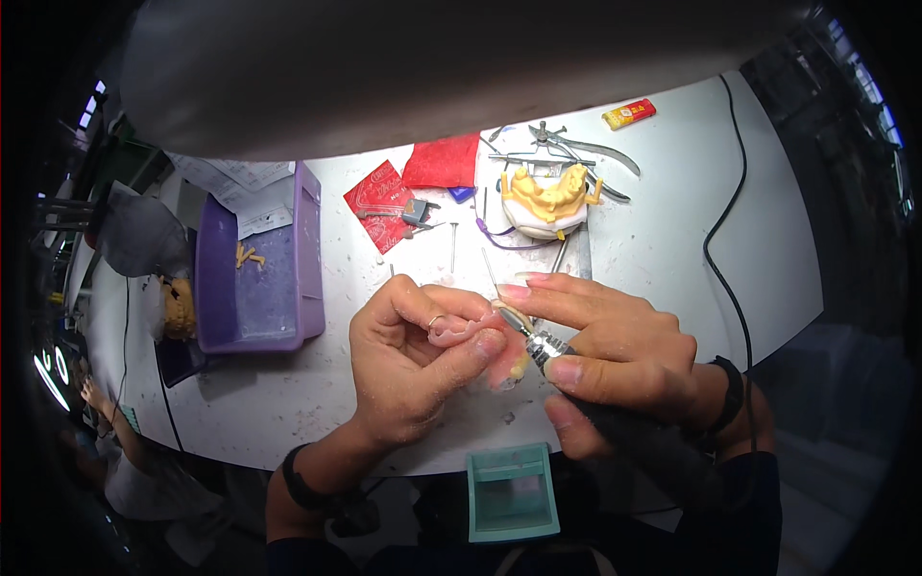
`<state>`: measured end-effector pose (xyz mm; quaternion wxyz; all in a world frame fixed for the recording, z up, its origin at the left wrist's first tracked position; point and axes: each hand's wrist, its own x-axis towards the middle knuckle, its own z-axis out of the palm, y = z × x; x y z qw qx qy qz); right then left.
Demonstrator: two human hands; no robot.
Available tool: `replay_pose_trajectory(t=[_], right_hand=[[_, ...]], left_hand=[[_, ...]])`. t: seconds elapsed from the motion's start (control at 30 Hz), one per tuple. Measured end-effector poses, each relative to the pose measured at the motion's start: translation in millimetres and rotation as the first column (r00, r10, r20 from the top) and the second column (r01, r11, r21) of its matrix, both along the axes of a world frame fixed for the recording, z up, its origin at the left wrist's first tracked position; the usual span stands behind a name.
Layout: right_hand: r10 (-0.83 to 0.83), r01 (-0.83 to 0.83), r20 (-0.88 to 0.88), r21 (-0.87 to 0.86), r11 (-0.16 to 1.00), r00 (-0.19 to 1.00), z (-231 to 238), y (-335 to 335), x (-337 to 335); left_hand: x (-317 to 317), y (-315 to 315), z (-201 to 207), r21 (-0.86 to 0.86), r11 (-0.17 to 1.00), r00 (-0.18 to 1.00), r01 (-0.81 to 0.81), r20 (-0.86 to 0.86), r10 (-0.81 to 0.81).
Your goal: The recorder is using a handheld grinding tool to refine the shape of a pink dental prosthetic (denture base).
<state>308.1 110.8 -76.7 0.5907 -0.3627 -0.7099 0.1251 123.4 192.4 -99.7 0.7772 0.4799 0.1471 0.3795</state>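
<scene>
Pinched between the thumb and fingers of my left hand (401, 355) is a pink denture (506, 367) with some pale teeth along its lower edge. My right hand (629, 350) grips a rotary handpiece (545, 348), silver at the front and dark behind. Its tip meets or nearly meets the denture; fingers partly hide the spot. Right fingertips reach over the far side of the work. Just beyond both hands stands a yellow plaster dental model (547, 199) on a white base. Fine dust covers my fingers.
A purple bin (309, 254) with small tan pieces and papers stands left. Red wax sheets (442, 165), pliers (605, 152) and a small red-yellow packet (629, 115) lie behind. A black cable (711, 245) runs along the right. A teal tray (514, 536) sits at the front edge. Another person's hand (94, 396) shows far left.
</scene>
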Motion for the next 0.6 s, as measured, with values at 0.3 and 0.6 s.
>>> replay_pose_trajectory(t=[0.3, 0.6], right_hand=[[-0.028, 0.026, 0.029, 0.064, 0.998, 0.999, -2.9, 2.1, -1.9], [-0.017, 0.014, 0.041, 0.059, 0.998, 0.999, -1.3, 1.0, -0.9]], left_hand=[[2.7, -1.5, 1.7, -0.005, 1.000, 0.999, -0.023, -0.044, 0.022], [3.5, -2.2, 3.0, -0.023, 1.000, 1.000, -0.015, -0.027, 0.014]])
